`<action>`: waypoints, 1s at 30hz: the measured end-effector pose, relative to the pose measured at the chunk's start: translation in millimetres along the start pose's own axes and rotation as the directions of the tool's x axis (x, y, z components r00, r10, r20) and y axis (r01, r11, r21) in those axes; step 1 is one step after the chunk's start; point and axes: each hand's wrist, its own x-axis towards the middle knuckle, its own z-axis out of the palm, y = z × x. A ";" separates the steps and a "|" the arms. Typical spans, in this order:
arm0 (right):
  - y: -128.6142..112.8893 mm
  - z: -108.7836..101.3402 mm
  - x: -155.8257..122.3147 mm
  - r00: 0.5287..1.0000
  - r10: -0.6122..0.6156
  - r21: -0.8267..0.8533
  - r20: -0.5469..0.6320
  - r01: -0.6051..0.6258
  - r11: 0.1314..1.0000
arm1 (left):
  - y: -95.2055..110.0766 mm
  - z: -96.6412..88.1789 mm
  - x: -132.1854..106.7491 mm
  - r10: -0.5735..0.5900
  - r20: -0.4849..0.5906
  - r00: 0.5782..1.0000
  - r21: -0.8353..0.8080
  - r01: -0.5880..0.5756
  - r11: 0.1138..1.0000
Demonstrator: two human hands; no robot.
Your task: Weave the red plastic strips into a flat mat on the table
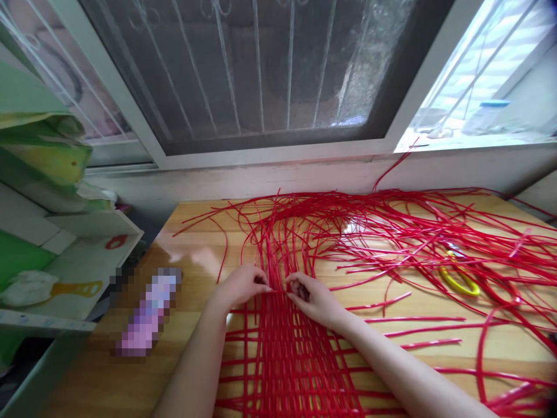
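Note:
A flat weave of red plastic strips (282, 360) lies on the wooden table (195, 232) in front of me. My left hand (239, 285) and my right hand (313, 299) meet at its far edge, fingers curled and pinching red strips (278, 290) where the woven part ends. Loose red strips (391, 232) fan out beyond the hands toward the window wall and to the right.
Yellow-handled scissors (456, 278) lie among the loose strips at the right. A blurred purple object (148, 313) rests on the table's left side. Green and white shelves (52, 232) stand at the left. A barred window (261, 75) runs behind the table.

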 end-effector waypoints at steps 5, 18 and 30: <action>-12.9 -10.6 -3.6 0.998 -0.061 -0.154 0.002 0.061 0.986 | -7.2 -6.6 -3.9 -0.069 0.103 0.992 0.013 0.068 0.998; -23.7 5.2 19.3 0.979 -0.054 -0.363 0.198 0.125 0.923 | 2.4 -17.6 -15.8 0.024 0.082 0.996 -0.019 -0.022 1.000; -5.4 4.9 24.7 0.993 0.054 -0.042 0.104 -0.050 0.998 | -4.1 -16.0 0.9 -0.234 -0.038 0.971 -0.607 0.164 0.778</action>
